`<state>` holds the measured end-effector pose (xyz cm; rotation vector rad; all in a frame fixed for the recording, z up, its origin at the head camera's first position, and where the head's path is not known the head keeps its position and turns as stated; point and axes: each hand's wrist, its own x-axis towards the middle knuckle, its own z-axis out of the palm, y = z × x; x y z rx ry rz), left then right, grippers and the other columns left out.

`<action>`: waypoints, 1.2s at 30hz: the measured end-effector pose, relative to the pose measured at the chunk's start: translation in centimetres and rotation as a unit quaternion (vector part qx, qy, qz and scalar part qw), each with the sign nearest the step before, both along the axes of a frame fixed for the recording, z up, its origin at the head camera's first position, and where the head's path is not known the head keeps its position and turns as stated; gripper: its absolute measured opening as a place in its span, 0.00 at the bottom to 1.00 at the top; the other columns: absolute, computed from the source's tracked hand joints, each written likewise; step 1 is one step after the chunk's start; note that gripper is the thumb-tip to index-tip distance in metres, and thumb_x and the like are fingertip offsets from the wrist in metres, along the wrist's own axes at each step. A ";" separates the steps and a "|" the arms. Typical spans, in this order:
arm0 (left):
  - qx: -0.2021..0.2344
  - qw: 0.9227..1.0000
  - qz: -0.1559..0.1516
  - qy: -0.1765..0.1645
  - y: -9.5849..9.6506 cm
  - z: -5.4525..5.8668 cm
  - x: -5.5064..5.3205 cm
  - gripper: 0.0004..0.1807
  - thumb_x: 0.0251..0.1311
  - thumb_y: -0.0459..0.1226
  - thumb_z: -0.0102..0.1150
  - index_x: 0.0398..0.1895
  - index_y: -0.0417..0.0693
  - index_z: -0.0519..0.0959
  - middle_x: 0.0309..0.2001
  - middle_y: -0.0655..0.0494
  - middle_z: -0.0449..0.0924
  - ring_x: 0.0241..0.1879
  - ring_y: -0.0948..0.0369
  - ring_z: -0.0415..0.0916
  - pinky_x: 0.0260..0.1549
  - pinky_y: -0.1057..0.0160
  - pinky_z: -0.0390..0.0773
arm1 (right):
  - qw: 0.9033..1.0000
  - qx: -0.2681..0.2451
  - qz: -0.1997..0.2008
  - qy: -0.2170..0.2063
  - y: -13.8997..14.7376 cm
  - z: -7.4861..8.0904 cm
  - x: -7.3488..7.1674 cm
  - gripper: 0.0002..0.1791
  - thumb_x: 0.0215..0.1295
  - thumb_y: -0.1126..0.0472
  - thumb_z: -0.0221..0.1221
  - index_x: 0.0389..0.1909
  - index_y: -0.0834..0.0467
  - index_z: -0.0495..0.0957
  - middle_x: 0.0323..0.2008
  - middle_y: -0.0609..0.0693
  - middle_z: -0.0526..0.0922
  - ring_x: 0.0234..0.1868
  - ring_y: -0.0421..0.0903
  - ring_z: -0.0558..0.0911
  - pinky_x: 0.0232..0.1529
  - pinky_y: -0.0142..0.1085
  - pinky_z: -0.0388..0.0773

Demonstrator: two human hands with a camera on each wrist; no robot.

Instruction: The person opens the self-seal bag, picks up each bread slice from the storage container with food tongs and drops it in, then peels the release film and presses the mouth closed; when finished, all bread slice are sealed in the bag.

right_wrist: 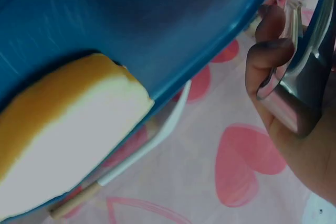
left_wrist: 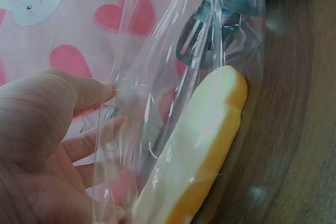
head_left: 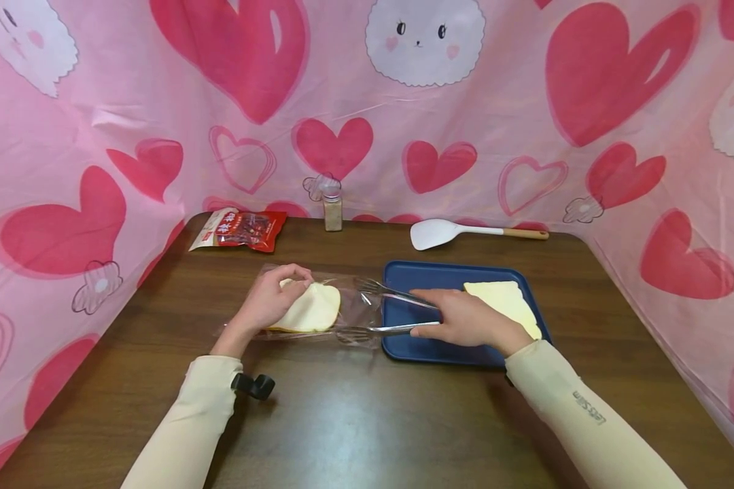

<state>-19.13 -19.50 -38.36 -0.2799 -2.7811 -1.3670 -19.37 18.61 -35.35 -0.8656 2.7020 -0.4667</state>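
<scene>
A clear plastic bag (head_left: 363, 305) lies on the table with a bread slice (head_left: 318, 309) inside it. My left hand (head_left: 271, 299) pinches the bag's film between thumb and fingers, above the slice. In the left wrist view the film (left_wrist: 136, 98) is drawn up, and the slice (left_wrist: 194, 145) shows a yellow-brown crust. My right hand (head_left: 467, 318) holds metal tongs (head_left: 404, 329) with their arms spread. The tongs' heads (left_wrist: 194, 40) are within the bag's film, apart from the slice. Another bread slice (head_left: 508, 305) lies on the blue tray (head_left: 428, 272), partly behind my right wrist.
A red and white food packet (head_left: 241, 229) lies at the back left, beside an upright glass spice jar (head_left: 333, 212). Behind the tray rests a white spatula (head_left: 440, 233) with a wooden handle. Pink heart-printed cloth (head_left: 336, 102) encloses the brown table (head_left: 342, 421).
</scene>
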 end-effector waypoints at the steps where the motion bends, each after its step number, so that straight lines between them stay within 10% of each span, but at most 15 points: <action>1: 0.000 1.000 -0.001 0.000 0.0 0.0 0.0 0.10 0.77 0.41 0.58 0.51 0.50 0.85 0.62 0.44 0.83 0.68 0.43 0.73 0.69 0.33 0.65 | 1.000 0.005 -0.003 0.006 0.0 0.2 0.2 0.46 0.65 0.33 0.67 0.77 0.55 0.69 0.72 0.56 0.77 0.72 0.59 0.78 0.69 0.61 0.75; 16: 0.012 1.000 -0.008 0.008 -0.3 -0.5 -0.1 0.11 0.77 0.40 0.57 0.52 0.46 0.84 0.60 0.42 0.84 0.66 0.44 0.75 0.65 0.37 0.70 | 0.991 0.010 -0.092 0.093 6.8 1.5 3.1 0.48 0.66 0.32 0.66 0.78 0.57 0.68 0.71 0.62 0.77 0.67 0.64 0.80 0.61 0.63 0.80; 27: 0.011 1.000 -0.010 -0.005 -0.5 -0.3 0.0 0.13 0.78 0.40 0.56 0.55 0.45 0.83 0.62 0.41 0.83 0.68 0.42 0.73 0.69 0.33 0.65 | 0.954 0.042 -0.281 0.097 13.4 0.6 8.9 0.53 0.70 0.29 0.60 0.78 0.67 0.61 0.68 0.76 0.72 0.64 0.78 0.75 0.52 0.76 0.72; 36: 0.002 1.000 -0.016 -0.004 -0.6 -0.6 0.0 0.14 0.78 0.43 0.55 0.55 0.46 0.83 0.62 0.42 0.83 0.69 0.42 0.72 0.69 0.33 0.65 | 0.930 0.052 -0.353 0.087 15.0 -1.3 12.3 0.51 0.71 0.28 0.56 0.75 0.67 0.63 0.63 0.77 0.74 0.57 0.80 0.77 0.40 0.71 0.75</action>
